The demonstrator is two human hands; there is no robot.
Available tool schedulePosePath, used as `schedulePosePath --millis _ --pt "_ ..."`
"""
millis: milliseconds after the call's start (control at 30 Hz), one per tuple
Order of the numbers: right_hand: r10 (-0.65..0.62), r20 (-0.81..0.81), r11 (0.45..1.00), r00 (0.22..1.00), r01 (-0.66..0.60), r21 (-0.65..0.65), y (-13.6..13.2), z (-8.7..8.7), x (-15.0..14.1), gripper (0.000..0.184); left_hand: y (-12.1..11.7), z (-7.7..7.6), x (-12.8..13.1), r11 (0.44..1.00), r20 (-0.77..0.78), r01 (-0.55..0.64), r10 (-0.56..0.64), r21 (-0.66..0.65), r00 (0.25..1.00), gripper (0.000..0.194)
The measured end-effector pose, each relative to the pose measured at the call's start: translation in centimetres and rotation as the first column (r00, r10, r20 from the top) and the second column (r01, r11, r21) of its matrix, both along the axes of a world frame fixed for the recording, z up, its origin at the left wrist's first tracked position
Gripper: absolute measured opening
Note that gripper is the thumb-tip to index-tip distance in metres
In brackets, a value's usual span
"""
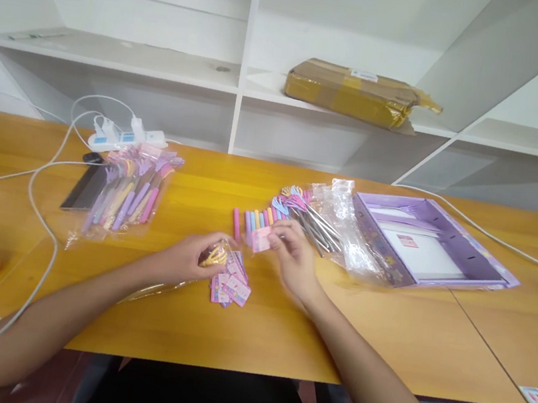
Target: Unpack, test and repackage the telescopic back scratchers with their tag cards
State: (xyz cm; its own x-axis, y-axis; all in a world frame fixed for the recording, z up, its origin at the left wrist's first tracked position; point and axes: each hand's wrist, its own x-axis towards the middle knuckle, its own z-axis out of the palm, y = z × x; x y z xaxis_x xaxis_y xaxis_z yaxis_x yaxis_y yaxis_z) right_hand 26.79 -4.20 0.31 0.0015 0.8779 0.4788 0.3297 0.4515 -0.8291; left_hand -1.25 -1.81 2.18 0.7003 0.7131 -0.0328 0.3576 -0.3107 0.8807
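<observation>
My left hand (199, 260) is closed around a yellow claw-shaped head (215, 255) in a clear plastic bag, which looks like a back scratcher; the rest of it is hidden by my hand and forearm. Pinched between the fingers of my right hand (292, 252) is a small pink printed card (260, 239). Below and between the hands lies a loose pile of similar pink and purple cards (236, 287). Just beyond my right hand are several back scratchers (314, 218) with metal rods, claw heads and coloured handles. A single pink handle (236, 223) lies at their left.
Bagged back scratchers (129, 191) lie at left beside a power strip (129, 139) and a black flat object (83, 187). White cables (61, 150) cross the left side. Clear bags (346, 226) lean by an open purple box (444, 248). A taped carton (356, 93) sits on the shelf.
</observation>
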Motion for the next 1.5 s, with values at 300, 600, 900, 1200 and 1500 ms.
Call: schedulePosePath --millis 300,600,900,1200,1500 --pt "0.32 0.033 0.881 0.947 -0.285 -0.379 -1.0 -0.2 -1.0 0.043 0.3 0.3 -0.2 0.985 0.172 -0.09 0.114 -0.144 0.979 0.045" --pt "-0.097 -0.208 0.979 0.973 0.056 -0.194 -2.8 1.3 -3.1 0.039 -0.9 0.9 0.1 0.996 -0.105 0.081 -0.085 -0.034 0.991 0.038" --pt "-0.071 -0.528 0.997 0.846 0.036 -0.075 -1.8 2.6 -0.1 0.033 1.0 0.7 -1.3 0.947 -0.058 0.175 -0.197 -0.268 0.979 0.035" --pt "0.458 -0.476 0.841 0.751 -0.54 -0.042 -1.7 2.1 -0.1 0.068 1.3 0.3 -1.1 0.933 0.109 0.256 -0.236 -0.253 0.966 0.037" --pt "-0.027 -0.729 0.961 0.684 0.218 0.169 -0.3 9.5 5.5 0.007 1.2 0.7 -1.2 0.955 0.007 0.221 -0.224 -0.198 0.975 0.026"
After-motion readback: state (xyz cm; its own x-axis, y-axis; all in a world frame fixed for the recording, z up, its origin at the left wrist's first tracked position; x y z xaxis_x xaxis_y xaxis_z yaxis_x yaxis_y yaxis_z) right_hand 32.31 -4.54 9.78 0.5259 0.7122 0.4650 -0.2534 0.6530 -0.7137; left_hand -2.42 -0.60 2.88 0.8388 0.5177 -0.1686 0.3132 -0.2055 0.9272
